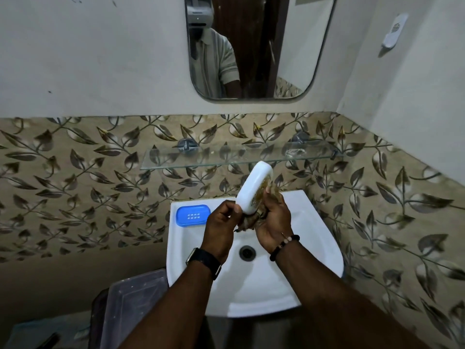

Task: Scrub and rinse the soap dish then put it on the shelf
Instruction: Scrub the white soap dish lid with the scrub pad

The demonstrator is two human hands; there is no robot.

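Note:
A white oval soap dish (253, 186) is held tilted on end above the white sink (312, 248), its underside facing left. My left hand (222, 226) pinches its lower edge. My right hand (273, 222) presses a brownish scrubber (270, 191) against the dish's inner face. The scrubber is mostly hidden by the dish and my fingers. A glass shelf (201, 154) is fixed to the leaf-patterned tiles just behind and above the dish.
A blue perforated soap tray (192, 215) lies on the sink's left rim. The drain (247, 252) is below my hands. A mirror (251, 46) hangs above the shelf. A plastic bin with a lid (130, 306) stands left of the sink.

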